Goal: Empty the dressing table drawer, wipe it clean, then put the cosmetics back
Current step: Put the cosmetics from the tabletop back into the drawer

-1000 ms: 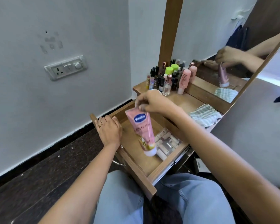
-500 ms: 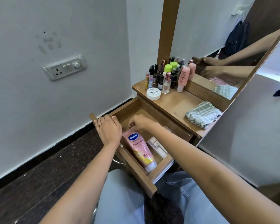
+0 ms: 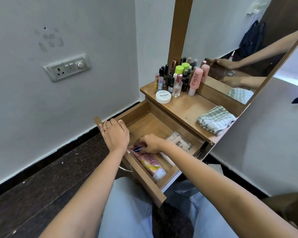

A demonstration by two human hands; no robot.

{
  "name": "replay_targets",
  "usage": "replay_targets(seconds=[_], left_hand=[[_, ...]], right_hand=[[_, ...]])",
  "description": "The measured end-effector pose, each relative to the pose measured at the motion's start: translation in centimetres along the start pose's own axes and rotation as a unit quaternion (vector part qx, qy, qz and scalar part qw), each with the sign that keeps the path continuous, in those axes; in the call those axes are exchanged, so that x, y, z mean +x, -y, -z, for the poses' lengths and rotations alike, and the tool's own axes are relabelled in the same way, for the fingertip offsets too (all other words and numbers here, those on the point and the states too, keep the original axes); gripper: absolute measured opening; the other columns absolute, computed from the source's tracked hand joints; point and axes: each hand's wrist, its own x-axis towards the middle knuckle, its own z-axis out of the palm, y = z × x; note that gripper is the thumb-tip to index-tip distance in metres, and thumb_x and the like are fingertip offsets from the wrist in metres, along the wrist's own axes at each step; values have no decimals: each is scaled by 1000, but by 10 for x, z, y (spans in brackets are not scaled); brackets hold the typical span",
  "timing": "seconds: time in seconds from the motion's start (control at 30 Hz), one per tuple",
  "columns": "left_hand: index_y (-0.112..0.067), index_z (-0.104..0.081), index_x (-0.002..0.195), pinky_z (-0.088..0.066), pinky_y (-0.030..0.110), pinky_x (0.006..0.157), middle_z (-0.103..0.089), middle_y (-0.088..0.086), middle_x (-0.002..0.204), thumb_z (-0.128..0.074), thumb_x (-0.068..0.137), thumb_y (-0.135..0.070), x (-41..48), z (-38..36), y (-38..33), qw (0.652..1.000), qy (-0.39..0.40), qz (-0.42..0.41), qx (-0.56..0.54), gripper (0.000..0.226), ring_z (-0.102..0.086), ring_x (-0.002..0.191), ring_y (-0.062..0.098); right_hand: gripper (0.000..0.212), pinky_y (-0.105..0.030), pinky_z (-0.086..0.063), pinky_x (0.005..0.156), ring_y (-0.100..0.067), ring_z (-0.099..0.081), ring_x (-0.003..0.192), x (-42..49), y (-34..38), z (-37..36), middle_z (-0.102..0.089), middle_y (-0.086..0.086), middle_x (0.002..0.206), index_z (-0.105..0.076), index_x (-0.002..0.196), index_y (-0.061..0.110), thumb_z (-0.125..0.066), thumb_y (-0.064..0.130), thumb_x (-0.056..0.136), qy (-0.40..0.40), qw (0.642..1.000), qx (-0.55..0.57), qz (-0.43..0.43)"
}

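Observation:
The wooden drawer is pulled out over my lap. A pink Vaseline tube lies flat along its front panel, cap toward the right. My right hand is down in the drawer with curled fingers on the tube's upper end. My left hand rests on the drawer's front edge at its left corner, fingers bent over the rim. A clear case of small cosmetics lies at the drawer's right side, partly behind my right wrist.
On the dressing table top stand several bottles, a pink bottle and a white nail polish jar. A folded checked cloth lies at the right end. The mirror rises behind. A wall socket is at left.
My right hand brought the pink tube down from above the drawer and laid it flat along the front panel. The left hand stayed on the drawer's edge.

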Motion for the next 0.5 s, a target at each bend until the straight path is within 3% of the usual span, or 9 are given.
replay_targets(seconds=[0.2, 0.3, 0.4, 0.5], left_hand=[[3, -60, 114, -19, 47, 118, -63, 22, 119, -31, 100, -25, -1, -1, 2, 1000, 7, 1, -2, 43, -49, 124, 34], [3, -60, 116, -19, 46, 118, -62, 22, 122, -31, 100, -25, -1, -2, 3, 1000, 8, 1, 1, 43, -47, 128, 34], [2, -62, 112, -22, 47, 117, -64, 21, 118, -31, 100, -25, 0, -3, 4, 1000, 4, -2, 7, 43, -50, 124, 34], [1, -63, 109, -23, 48, 116, -65, 21, 117, -32, 100, -25, 0, -4, 4, 1000, 0, -4, 1, 41, -51, 123, 35]], right_hand=[[46, -39, -42, 101, -24, -46, 119, -3, 0, 1, -48, -9, 132, -51, 134, 18, -60, 25, 90, 17, 999, -27, 10], [48, -36, -43, 102, -23, -47, 121, -10, 5, 15, -47, -9, 131, -49, 135, 15, -61, 23, 88, -20, 1000, -16, 2], [37, -36, -45, 103, -13, -53, 114, -25, 10, 52, -55, -5, 130, -58, 126, 15, -60, 16, 89, -183, 981, 61, 3], [28, -21, -49, 88, -5, -58, 92, -47, 4, 104, -65, -1, 116, -64, 118, 13, -58, 10, 91, -424, 893, 147, -36]])
